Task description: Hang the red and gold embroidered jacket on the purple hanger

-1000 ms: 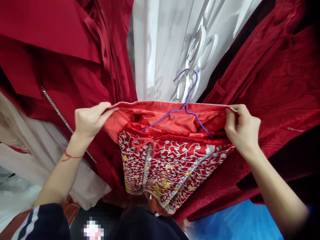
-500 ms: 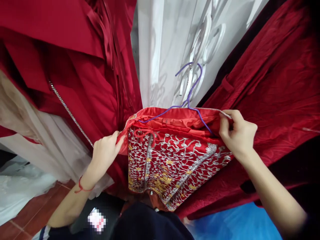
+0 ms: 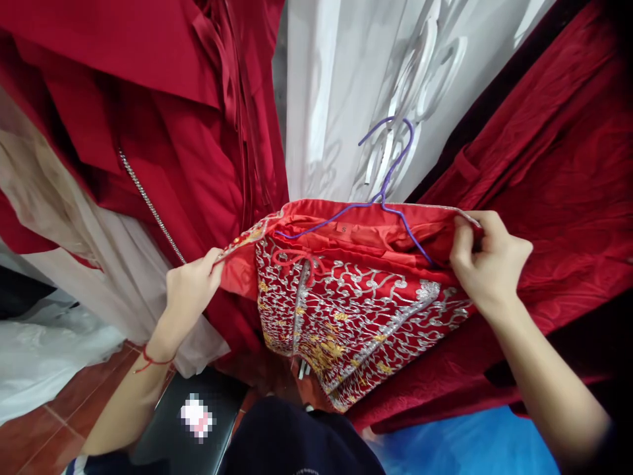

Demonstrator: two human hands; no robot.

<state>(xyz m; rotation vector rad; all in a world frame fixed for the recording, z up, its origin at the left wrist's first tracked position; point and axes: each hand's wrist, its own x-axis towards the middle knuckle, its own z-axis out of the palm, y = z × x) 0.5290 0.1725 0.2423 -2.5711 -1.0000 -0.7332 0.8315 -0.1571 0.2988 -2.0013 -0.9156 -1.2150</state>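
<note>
red cloth top with silver and gold stitching. hangs low in the middle on a thin purple wire hanger. spread wide between both hands, top edge open, bright red lining showing inside. small red cord bow tied at the front, just under the lining. tiny tag sewn inside, just under the hanger wire.

left hand: closed on the left corner of the top, cloth edge pinched between thumb and fingers. thin red string around that wrist.

right hand: closed on the right end of the top edge, silver trim pinched under the thumb, fingers curled behind.

to the left, right up against the top: shiny dark red clothes hanging in folds, with a row of silver beads running down one of them. further left, pale cream cloth.

behind the hanger hook, white cloth.

to the right, dark red crinkly cloth, just behind the right hand.

down low, blue plastic sheet on the right and red floor tiles on the left.
</note>
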